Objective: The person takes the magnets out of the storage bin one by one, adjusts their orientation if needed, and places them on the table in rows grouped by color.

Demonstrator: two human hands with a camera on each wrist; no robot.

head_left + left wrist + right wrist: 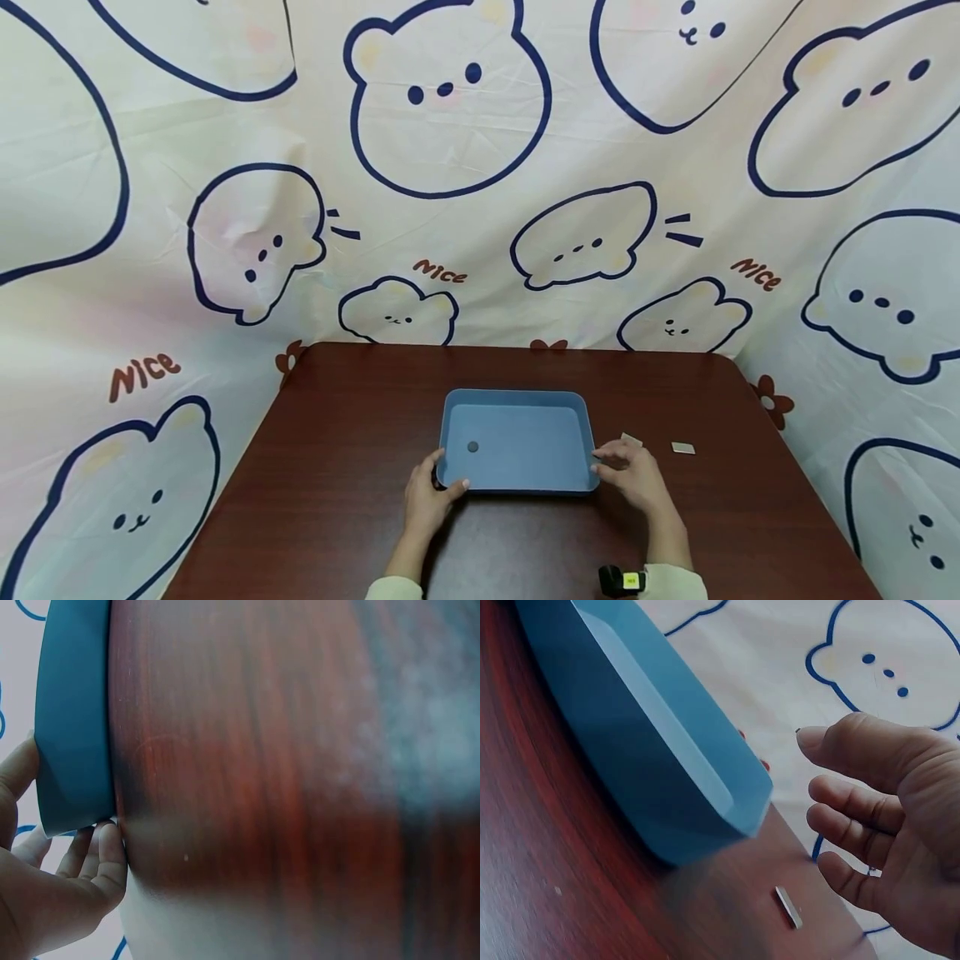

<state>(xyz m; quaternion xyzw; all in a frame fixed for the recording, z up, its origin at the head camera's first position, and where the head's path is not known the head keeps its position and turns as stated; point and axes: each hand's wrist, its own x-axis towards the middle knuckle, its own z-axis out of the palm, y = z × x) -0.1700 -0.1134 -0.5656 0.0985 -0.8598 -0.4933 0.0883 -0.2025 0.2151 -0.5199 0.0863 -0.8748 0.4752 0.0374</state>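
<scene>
A blue rectangular tray (517, 482) lies on the brown table, with a small dark round disc (472, 447) on its floor at the left. My left hand (429, 498) grips the tray's front left corner, thumb at the front and fingers along the left side; the left wrist view shows the fingers around the corner. Beside the tray's right wall, my right hand (632, 477) pinches a small dark object, of which only a tiny dark edge (798, 730) shows at the thumb tip. Its other fingers are loosely bent, apart from the tray.
To the right of the tray lie two small pale flat pieces, one rectangular piece (683, 447) and another piece (632, 439) partly behind the right hand. A printed cloth (450, 233) hangs around the back and sides of the table (360, 433). A black device (621, 581) sits at the right wrist.
</scene>
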